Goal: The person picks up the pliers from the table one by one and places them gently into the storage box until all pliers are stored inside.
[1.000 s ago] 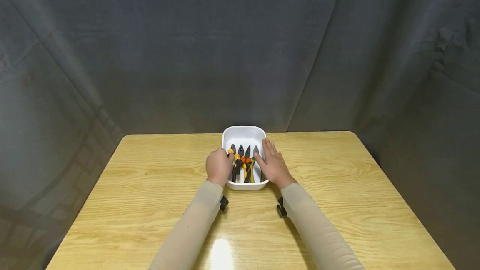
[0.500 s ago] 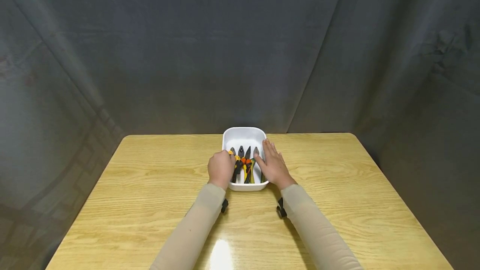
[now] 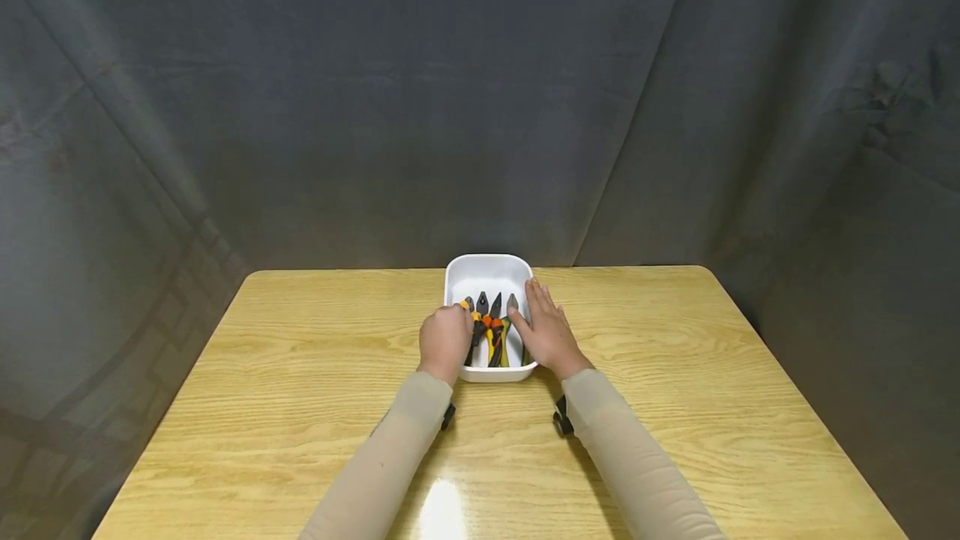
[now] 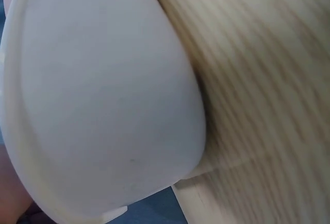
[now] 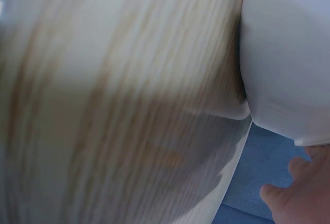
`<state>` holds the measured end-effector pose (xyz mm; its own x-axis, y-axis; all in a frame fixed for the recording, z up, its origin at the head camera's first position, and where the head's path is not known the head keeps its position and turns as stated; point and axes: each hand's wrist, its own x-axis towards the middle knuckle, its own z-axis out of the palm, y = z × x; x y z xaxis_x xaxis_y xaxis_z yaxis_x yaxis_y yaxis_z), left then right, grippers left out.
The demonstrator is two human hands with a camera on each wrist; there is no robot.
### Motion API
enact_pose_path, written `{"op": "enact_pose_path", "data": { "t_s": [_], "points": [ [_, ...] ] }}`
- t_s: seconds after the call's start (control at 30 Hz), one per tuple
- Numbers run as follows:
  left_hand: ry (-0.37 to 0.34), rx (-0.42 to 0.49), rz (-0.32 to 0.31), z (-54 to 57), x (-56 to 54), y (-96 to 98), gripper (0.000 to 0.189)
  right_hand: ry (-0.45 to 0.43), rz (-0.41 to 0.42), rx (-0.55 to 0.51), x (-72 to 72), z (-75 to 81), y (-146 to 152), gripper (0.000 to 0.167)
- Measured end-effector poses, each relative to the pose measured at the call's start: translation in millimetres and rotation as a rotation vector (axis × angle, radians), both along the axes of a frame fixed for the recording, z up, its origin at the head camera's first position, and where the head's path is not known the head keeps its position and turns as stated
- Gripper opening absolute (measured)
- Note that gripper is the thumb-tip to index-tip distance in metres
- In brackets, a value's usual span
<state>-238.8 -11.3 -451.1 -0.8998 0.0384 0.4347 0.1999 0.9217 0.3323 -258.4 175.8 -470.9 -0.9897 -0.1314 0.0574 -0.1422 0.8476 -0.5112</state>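
Note:
A white plastic tray [image 3: 491,272] stands near the table's far edge, with several pliers lying side by side in it, heads pointing away. My left hand [image 3: 444,342] reaches over the left rim with curled fingers and grips the leftmost pliers [image 3: 466,305], which have yellow and black handles; its fingertips are hidden. Beside these lie pliers with orange and black handles [image 3: 496,325] and a green-handled pair [image 3: 506,340]. My right hand [image 3: 553,333] rests on the right rim, fingers straight, thumb over the inside. The right wrist view shows some right fingers [image 5: 299,183] below the tray wall [image 5: 289,64].
The wooden table [image 3: 300,407] extends around the tray on both sides and in front. Grey cloth [image 3: 420,107] hangs behind and at the sides. A dark wrist-worn device [image 3: 562,417] sits under the right sleeve.
My left hand has shifted slightly right, and the leftmost pliers have moved with it towards the others. My right hand keeps its place on the rim.

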Motion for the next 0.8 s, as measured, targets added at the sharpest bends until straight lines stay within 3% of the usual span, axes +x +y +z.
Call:
{"op": "enact_pose_path", "data": {
  "t_s": [0.27, 0.4, 0.63, 0.8],
  "points": [
    [0.125, -0.032, -0.072, -7.0, 4.4, 0.6, 0.014, -0.005, -0.006, 0.004, -0.9, -0.8, 0.2, 0.071],
    [0.129, -0.035, -0.098, -8.3, 5.0, -0.6, 0.016, 0.001, -0.002, 0.000, -0.8, -0.9, -0.4, 0.070],
    [0.111, -0.129, -0.108, -9.3, 4.6, -3.5, 0.012, -0.013, -0.009, -0.006, 0.6, 1.2, -0.2, 0.072],
    [0.122, -0.095, -0.141, -9.0, 10.5, -5.3, 0.011, -0.014, -0.007, -0.006, 0.9, 1.0, -0.7, 0.072]
  ]
}}
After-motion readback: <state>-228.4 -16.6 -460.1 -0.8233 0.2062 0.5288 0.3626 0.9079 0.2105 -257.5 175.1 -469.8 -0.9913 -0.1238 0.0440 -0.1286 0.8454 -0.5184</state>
